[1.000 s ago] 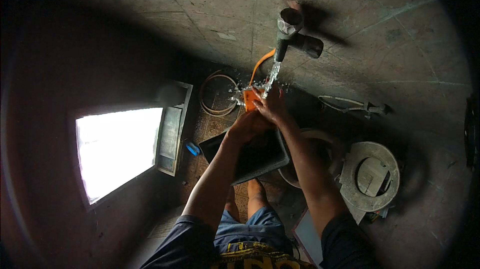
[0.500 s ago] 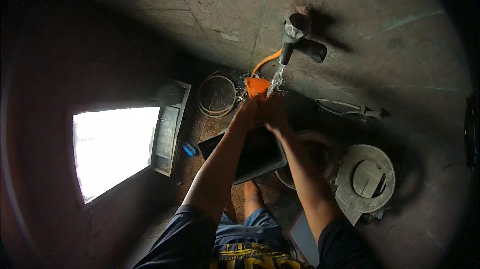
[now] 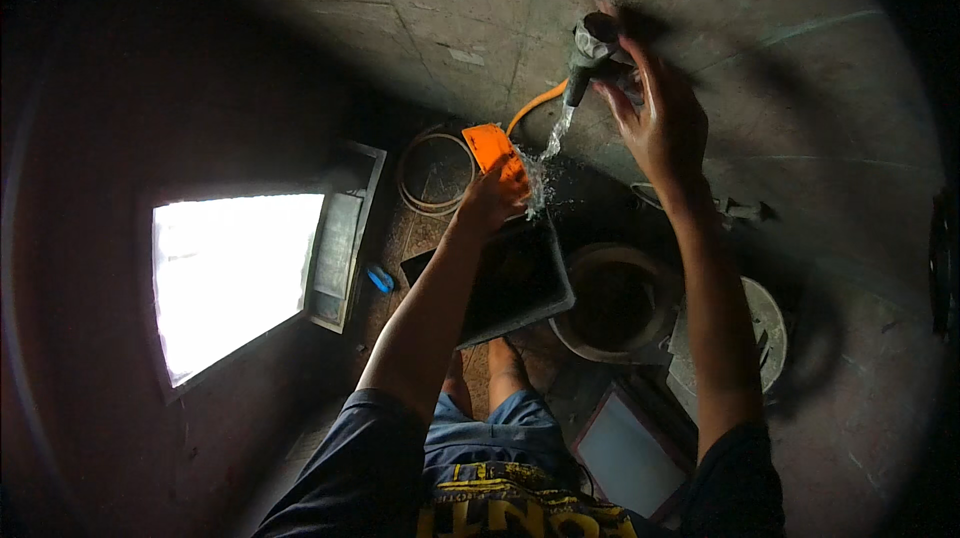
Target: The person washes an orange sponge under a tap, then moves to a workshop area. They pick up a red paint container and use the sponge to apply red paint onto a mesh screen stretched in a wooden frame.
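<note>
Right hand (image 3: 655, 118) has come off the orange thing and gone up to the tap (image 3: 592, 50) on the wall; half a second back both hands were together under the stream. Camera has also tilted, so the bright window (image 3: 240, 278) sits lower left now.

State now:
- Right hand: fingers spread, loosely curled round the tap body, thumb side against it. Gripping the handle or just touching, I can't tell; the tap hides the fingertips.
- Left hand (image 3: 490, 200): closed on the orange piece (image 3: 493, 146), held up under the water stream (image 3: 553, 136). Water breaks on its edge and sprays.
- Orange piece sits just below and left of the spout, above the dark tray (image 3: 515, 278) and near the round basin (image 3: 612, 303).
- An orange hose (image 3: 535, 103) runs from the tap toward the coiled ring (image 3: 436, 173) on the floor.

Risks, as I judge them:
- One-hand hold on a wet, flat piece under running water: it can slip and drop onto the tray or floor.
- Spray goes sideways off the piece, wetting the floor by the bare feet, so footing gets slick.
- Opening the tap further would hit the piece harder and worsen the splash.
- The room is dim and the window glares, so the tap handle is easy to misjudge.
- A flat pale panel (image 3: 630, 448) leans close by the legs, within splash range.
</note>
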The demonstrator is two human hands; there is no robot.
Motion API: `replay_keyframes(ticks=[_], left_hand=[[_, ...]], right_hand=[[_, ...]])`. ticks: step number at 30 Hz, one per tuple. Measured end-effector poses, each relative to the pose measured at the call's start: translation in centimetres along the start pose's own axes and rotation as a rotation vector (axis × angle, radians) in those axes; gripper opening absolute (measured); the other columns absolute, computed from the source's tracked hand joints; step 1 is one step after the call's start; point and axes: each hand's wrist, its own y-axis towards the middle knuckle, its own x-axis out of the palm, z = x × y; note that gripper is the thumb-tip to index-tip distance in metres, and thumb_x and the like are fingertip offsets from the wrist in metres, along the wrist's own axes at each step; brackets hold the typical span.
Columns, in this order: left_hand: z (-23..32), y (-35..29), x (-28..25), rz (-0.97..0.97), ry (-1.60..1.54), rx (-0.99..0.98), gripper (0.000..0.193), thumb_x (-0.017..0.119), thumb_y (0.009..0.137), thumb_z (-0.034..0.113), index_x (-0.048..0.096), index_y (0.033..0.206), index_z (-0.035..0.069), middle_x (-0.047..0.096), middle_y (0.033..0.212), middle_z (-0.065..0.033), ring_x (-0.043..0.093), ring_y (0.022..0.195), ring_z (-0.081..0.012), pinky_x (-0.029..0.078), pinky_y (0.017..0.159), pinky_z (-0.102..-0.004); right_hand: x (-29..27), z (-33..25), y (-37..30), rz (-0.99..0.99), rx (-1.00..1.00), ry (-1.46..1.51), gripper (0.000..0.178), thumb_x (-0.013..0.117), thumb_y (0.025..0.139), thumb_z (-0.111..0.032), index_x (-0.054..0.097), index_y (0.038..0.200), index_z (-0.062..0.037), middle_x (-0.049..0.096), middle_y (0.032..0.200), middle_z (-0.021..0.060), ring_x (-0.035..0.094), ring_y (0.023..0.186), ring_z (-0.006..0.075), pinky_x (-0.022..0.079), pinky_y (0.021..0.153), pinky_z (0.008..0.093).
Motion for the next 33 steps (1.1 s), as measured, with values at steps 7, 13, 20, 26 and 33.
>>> replay_keyframes(ticks=[7,13,20,26,33], left_hand=[[0.0,-2.1,-7.8,-0.287,0.373,0.489,0.047,0.044,0.094,0.021,0.034,0.140,0.016,0.045,0.133,-0.0154,0.047,0.119,-0.0348,0.039,0.098,-0.0522],[-1.4,-15.0,-14.4,0.124,-0.129,0.373,0.043,0.031,0.098,0.024,0.035,0.140,0.016,0.049,0.128,-0.0145,0.054,0.111,-0.0312,0.045,0.090,-0.0524],[-8.3,-28.0,-24.4,0.183,-0.429,0.531,0.045,0.060,0.091,0.034,0.047,0.127,0.011,0.057,0.118,-0.0106,0.062,0.100,-0.0299,0.052,0.080,-0.0451],[-13.0,-40.8,-22.4,0.255,-0.468,0.661,0.041,0.055,0.093,0.034,0.047,0.127,0.012,0.056,0.120,-0.0093,0.061,0.102,-0.0300,0.050,0.082,-0.0447],[-21.8,-52.2,-24.2,0.328,-0.506,0.815,0.038,0.039,0.099,0.032,0.045,0.128,0.008,0.056,0.121,-0.0108,0.060,0.104,-0.0265,0.052,0.084,-0.0428]], right_hand=[[0.9,1.2,4.9,-0.188,-0.313,-0.309,0.044,0.070,0.079,-0.025,0.056,0.120,-0.0145,0.059,0.101,0.0092,0.061,0.092,0.0247,0.052,0.072,0.0358],[1.4,-2.7,6.1,-0.329,-0.032,-0.520,0.043,0.066,0.083,-0.039,0.056,0.102,-0.0014,0.061,0.097,0.0143,0.064,0.085,0.0294,0.053,0.067,0.0395],[-0.2,-5.3,-2.0,-0.125,0.050,-0.129,0.084,0.062,0.086,-0.045,0.019,0.144,-0.0031,0.034,0.140,0.0248,0.039,0.128,0.0378,0.044,0.098,0.0433],[-0.3,-10.3,-24.2,-0.489,-0.072,0.331,0.062,0.064,0.087,-0.029,0.037,0.135,-0.0006,0.040,0.133,0.0267,0.049,0.117,0.0392,0.046,0.095,0.0443],[-0.6,-36.5,-34.9,-1.038,0.065,1.026,0.051,0.063,0.089,-0.034,0.050,0.123,0.0024,0.060,0.114,0.0175,0.060,0.104,0.0227,0.050,0.084,0.0327]])
